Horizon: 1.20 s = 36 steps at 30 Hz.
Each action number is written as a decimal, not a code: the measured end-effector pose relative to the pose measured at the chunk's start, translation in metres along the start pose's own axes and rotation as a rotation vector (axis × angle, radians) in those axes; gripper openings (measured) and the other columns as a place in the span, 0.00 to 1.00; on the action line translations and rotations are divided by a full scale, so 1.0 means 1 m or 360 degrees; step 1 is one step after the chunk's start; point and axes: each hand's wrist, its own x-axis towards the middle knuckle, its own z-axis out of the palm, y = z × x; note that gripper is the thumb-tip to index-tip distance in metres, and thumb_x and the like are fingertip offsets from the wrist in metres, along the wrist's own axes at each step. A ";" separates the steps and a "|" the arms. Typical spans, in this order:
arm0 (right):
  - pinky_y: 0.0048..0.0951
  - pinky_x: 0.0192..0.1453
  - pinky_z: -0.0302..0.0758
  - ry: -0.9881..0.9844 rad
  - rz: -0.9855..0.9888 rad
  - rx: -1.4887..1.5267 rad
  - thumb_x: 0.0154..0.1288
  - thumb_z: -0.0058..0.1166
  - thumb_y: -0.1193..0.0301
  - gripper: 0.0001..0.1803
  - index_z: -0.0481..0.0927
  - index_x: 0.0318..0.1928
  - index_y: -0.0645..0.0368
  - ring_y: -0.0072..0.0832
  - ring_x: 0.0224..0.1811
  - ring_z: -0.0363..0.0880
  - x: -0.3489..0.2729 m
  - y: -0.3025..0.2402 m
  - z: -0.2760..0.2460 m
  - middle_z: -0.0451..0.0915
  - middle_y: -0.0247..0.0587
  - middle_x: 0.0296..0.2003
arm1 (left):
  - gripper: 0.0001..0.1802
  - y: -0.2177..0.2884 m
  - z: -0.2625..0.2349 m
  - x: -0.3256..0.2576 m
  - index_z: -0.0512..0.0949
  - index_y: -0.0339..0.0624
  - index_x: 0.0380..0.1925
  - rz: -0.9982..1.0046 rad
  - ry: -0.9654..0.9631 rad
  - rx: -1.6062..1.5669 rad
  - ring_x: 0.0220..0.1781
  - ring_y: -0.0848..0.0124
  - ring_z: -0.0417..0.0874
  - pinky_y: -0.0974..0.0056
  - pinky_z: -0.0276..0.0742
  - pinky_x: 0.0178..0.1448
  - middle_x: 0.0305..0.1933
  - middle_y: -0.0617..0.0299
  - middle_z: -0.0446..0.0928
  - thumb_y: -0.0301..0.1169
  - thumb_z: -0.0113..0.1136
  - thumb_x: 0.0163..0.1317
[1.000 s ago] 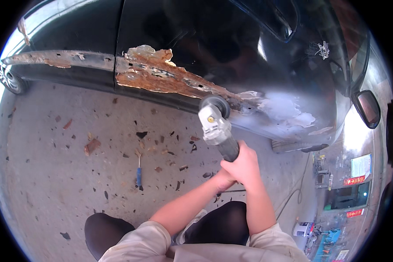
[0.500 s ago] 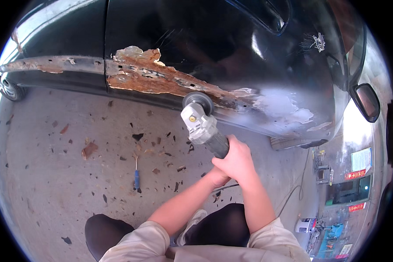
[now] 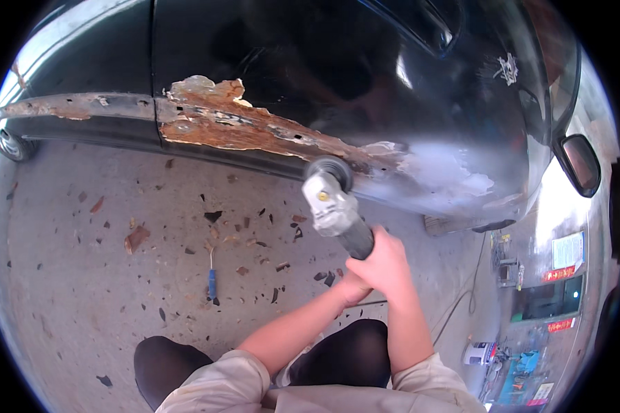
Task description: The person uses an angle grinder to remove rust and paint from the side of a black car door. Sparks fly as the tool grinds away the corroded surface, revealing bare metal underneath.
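Both hands wrapped tight round the dark handle of an angle grinder; right hand on top, closed on the grip, left hand tucked under/behind it, mostly hidden, looks closed on the same handle. Grinder's grey head points up-left, its disc touching the lower edge of a black car door, right at the end of a long rust patch. To the right of the disc, a pale sanded area on the panel. Containers: only a small white bucket far right on the ground, contents can't tell. Ground is speckled concrete, littered w/ paint and rust flakes. A blue-handled screwdriver lies well left of the hands. Car's side mirror at right.
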 end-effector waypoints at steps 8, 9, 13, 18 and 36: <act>0.48 0.50 0.80 0.0101 -0.0077 0.0052 0.39 0.68 0.64 0.32 0.79 0.47 0.69 0.58 0.43 0.84 0.002 0.005 0.008 0.83 0.63 0.37 | 0.28 0.002 0.005 -0.005 0.73 0.43 0.59 -0.0050 0.0076 -0.0120 0.61 0.71 0.78 0.60 0.77 0.63 0.60 0.63 0.76 0.29 0.73 0.60; 0.48 0.50 0.80 0.0081 -0.0072 0.0011 0.39 0.68 0.64 0.32 0.79 0.47 0.69 0.58 0.43 0.84 0.002 0.001 0.008 0.83 0.62 0.37 | 0.29 0.006 -0.001 -0.004 0.72 0.43 0.61 -0.0111 -0.0017 -0.0035 0.62 0.71 0.77 0.60 0.77 0.63 0.61 0.63 0.75 0.30 0.73 0.61; 0.48 0.51 0.80 0.0145 -0.0080 0.0090 0.40 0.68 0.64 0.32 0.79 0.48 0.69 0.58 0.44 0.84 0.002 0.007 0.009 0.84 0.63 0.39 | 0.30 0.016 0.001 -0.002 0.71 0.43 0.62 -0.0138 -0.0063 0.0090 0.62 0.70 0.77 0.59 0.77 0.63 0.62 0.62 0.74 0.30 0.73 0.61; 0.47 0.53 0.80 0.0154 -0.0246 -0.0066 0.40 0.68 0.63 0.33 0.79 0.49 0.69 0.57 0.45 0.84 0.009 -0.002 0.022 0.84 0.62 0.40 | 0.24 0.022 -0.009 -0.004 0.75 0.42 0.57 -0.0061 -0.0083 -0.0124 0.58 0.69 0.80 0.58 0.78 0.61 0.56 0.62 0.78 0.31 0.72 0.62; 0.48 0.53 0.80 0.0043 -0.0145 -0.0072 0.39 0.68 0.63 0.34 0.80 0.49 0.69 0.58 0.46 0.83 0.011 0.014 0.021 0.84 0.63 0.40 | 0.31 0.005 -0.003 -0.004 0.70 0.46 0.62 -0.0032 0.0004 -0.0263 0.63 0.69 0.77 0.57 0.74 0.67 0.61 0.64 0.75 0.33 0.74 0.61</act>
